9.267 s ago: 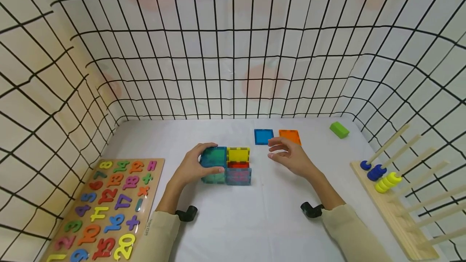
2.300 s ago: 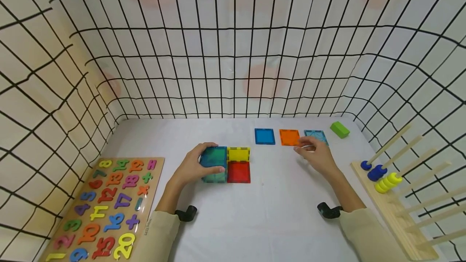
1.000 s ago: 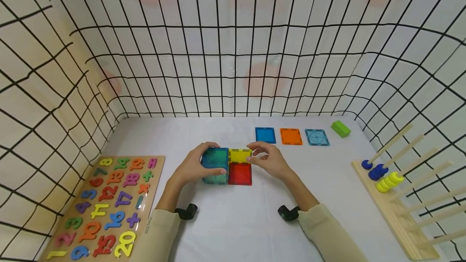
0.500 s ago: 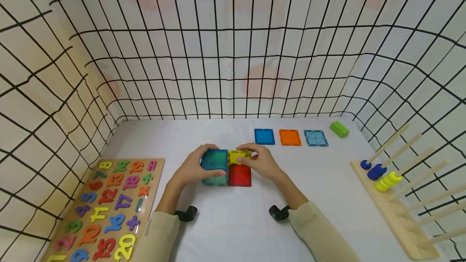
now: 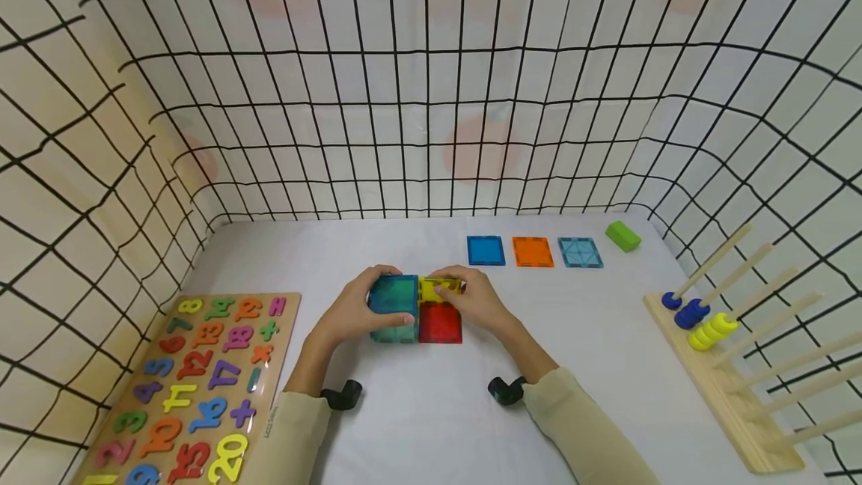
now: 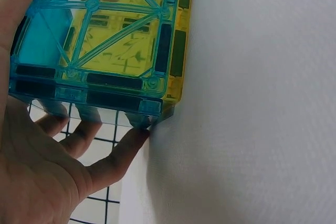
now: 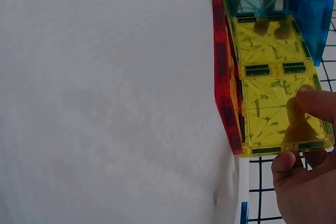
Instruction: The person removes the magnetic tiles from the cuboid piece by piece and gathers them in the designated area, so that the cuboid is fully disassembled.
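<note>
In the head view my left hand [image 5: 353,313] holds a box of teal and blue magnetic tiles [image 5: 393,296] from its left side, thumb across the front. A red magnetic tile [image 5: 440,324] lies flat at the box's right. Behind it stands a yellow magnetic tile [image 5: 428,290], pinched at its right part between the thumb and fingers of my right hand [image 5: 477,299]. The right wrist view shows this yellow tile [image 7: 273,111] meeting the red tile [image 7: 222,59] along one edge. Yellow also shows through the clear teal tile [image 6: 92,6] in the left wrist view.
Blue [image 5: 485,251], orange [image 5: 533,252] and pale blue tiles [image 5: 581,253] lie in a row at the back, beside a green block [image 5: 622,236]. A number puzzle board [image 5: 202,365] lies left, a wooden peg stand [image 5: 727,388] right. Black wire mesh [image 5: 431,103] surrounds the table.
A pale blue tile that stood before the red one now lies at the back, right of the orange tile. My right hand has come back leftward and taken hold of the yellow tile.
</note>
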`<state>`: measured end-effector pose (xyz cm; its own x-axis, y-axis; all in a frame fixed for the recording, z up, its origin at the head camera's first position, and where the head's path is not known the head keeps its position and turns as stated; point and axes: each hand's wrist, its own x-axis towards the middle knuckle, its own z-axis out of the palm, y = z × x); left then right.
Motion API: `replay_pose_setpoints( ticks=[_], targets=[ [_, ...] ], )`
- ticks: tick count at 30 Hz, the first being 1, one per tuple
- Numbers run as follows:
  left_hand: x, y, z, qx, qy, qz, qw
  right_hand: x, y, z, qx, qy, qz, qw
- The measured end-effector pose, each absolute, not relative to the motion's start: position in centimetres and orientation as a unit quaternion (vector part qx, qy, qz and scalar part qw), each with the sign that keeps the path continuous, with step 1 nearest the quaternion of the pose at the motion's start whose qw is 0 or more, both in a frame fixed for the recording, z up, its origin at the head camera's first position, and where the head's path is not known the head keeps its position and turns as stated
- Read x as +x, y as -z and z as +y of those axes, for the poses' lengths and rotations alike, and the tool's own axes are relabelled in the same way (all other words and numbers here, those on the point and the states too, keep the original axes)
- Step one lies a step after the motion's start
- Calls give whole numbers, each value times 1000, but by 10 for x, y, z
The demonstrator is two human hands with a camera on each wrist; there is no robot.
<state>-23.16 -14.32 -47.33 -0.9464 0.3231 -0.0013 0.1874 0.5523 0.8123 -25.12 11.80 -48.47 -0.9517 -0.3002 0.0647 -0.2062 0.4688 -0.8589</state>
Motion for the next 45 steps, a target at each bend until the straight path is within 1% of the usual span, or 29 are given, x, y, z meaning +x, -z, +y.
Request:
replay_pose_setpoints(
  ticks=[5,13,23,27,36,40,45],
  targets=[
    [-231,472,-143,144,-449,879,76,-252,485,117,-138,478,866,46],
    [-232,473,-142,148,-451,877,78,-252,486,123,-148,469,870,47],
    [-230,470,-141,142,-451,877,81,-251,486,141,-146,471,870,13],
    [-230,470,-141,141,-451,877,82,-249,485,148,-138,467,873,12],
    [-231,470,-140,143,-449,879,77,-246,481,168,-118,549,827,21],
    [-231,470,-141,145,-449,879,74,-245,480,178,-113,559,821,19],
    [-231,471,-142,144,-447,880,70,-246,481,189,-85,552,829,13]
  ],
)
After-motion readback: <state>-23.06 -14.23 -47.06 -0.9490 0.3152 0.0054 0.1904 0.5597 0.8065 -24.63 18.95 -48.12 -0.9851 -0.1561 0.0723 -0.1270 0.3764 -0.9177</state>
